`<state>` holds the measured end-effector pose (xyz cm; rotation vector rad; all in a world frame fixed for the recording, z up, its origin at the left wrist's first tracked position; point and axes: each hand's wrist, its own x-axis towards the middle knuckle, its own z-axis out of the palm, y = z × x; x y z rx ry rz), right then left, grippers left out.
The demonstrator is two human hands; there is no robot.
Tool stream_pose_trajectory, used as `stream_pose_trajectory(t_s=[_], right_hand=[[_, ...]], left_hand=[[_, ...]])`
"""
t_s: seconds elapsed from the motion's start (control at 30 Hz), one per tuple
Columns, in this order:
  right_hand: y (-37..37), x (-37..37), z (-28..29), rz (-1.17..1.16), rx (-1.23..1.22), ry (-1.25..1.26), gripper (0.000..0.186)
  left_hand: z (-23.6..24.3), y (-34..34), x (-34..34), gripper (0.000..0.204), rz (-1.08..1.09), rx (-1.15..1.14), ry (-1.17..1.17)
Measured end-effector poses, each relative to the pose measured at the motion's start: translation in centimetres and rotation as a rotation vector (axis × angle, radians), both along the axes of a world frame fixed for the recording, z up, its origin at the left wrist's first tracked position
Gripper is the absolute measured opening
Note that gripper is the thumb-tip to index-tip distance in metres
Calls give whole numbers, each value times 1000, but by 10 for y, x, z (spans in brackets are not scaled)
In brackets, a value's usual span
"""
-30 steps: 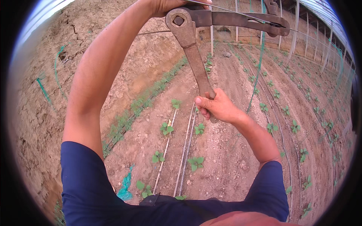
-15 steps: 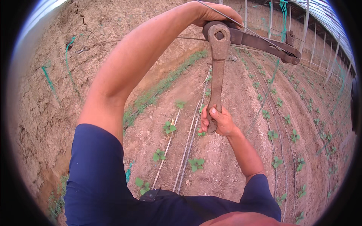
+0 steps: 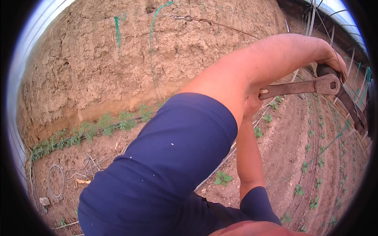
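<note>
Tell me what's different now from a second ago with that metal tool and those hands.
In the picture, the metal tool has moved right, and its handle, which pointed down, now points left. The left hand has gone right too; the left arm now partly hides the right hand. The view has turned left, showing more earth wall. Both hands stay on the tool.

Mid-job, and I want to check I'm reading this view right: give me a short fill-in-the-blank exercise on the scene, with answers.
The right hand holds the rusty tool by its ____.
The arm partly hiding that hand is the person's ____ one.
The person's sleeves are dark ____.
The strip against the earthen wall is ____ in colour.

Missing words: handle; left; blue; green.
</note>
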<state>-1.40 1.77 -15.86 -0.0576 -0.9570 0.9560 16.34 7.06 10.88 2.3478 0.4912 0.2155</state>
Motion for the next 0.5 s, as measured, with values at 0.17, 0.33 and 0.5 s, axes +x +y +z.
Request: stream_pose_trajectory(t_s=[0.17,0.33,0.5], right_hand=[[-14,78,-41,288,-3,-189,38],[-18,109,-53,331,-73,-263,37],[-59,189,-18,282,-245,-523,37]], left_hand=[[-11,-1,-11,19,21,-39,-63],[-8,-10,-19,20,40,-67,-73],[39,-19,-30,25,38,103,-165]])
